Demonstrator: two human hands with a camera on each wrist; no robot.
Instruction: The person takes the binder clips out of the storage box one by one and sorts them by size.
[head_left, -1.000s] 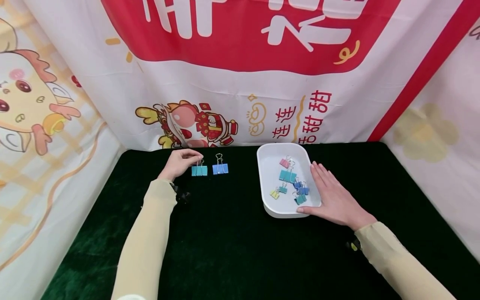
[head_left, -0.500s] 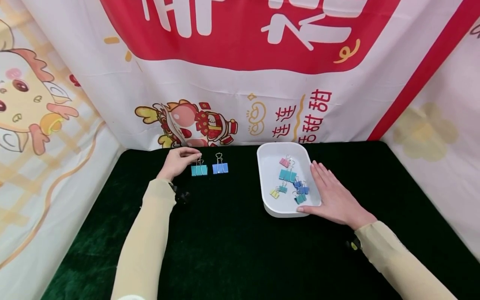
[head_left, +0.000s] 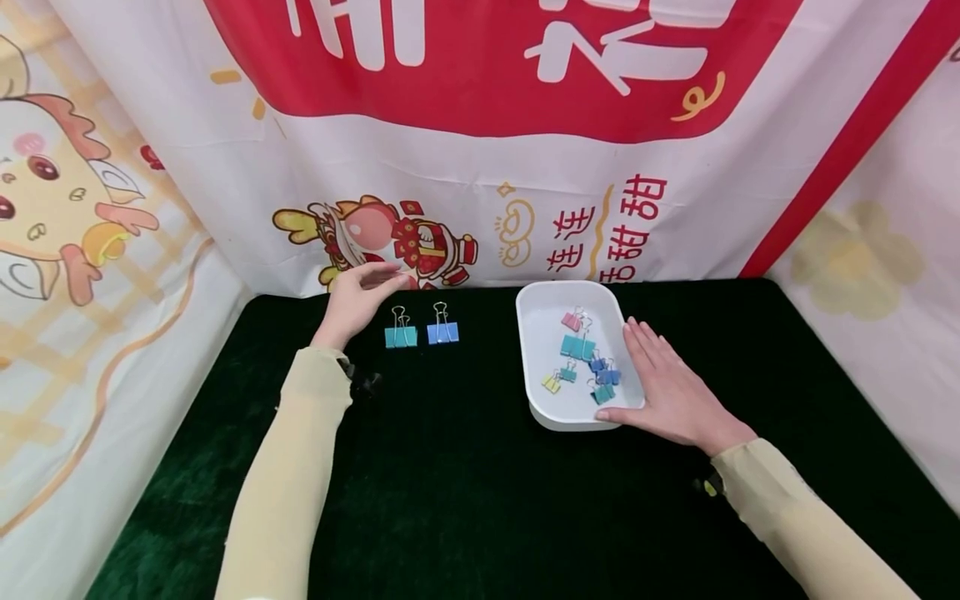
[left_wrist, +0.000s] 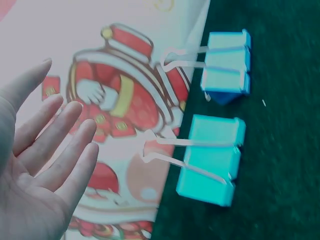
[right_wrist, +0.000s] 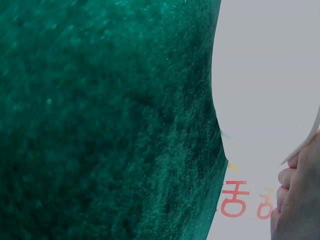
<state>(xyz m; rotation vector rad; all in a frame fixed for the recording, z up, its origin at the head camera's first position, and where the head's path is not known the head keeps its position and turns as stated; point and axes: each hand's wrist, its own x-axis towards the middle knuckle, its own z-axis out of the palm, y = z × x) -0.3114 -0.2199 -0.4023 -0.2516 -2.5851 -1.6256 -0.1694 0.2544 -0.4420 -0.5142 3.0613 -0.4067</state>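
Note:
A teal binder clip (head_left: 401,337) and a blue binder clip (head_left: 442,332) stand side by side on the dark green cloth, wire handles toward the back. Just behind the teal clip is my left hand (head_left: 356,302), raised and holding nothing. In the left wrist view its fingers (left_wrist: 60,155) are spread apart, away from the teal clip (left_wrist: 212,160) and the blue clip (left_wrist: 227,62). My right hand (head_left: 671,392) rests along the right side of a white tub (head_left: 531,367), fingers straight, thumb at its near corner. Several small binder clips lie inside, among them a larger teal one (head_left: 577,347).
A white printed curtain (head_left: 480,167) hangs right behind the table's back edge. Dark green cloth (head_left: 480,500) covers the table, with bare stretches in front of the tub and between it and the two standing clips.
My left hand has let go of the teal clip's handle and lifted back and up, its fingers opening. The clip stays standing next to the blue one. My right hand keeps its place.

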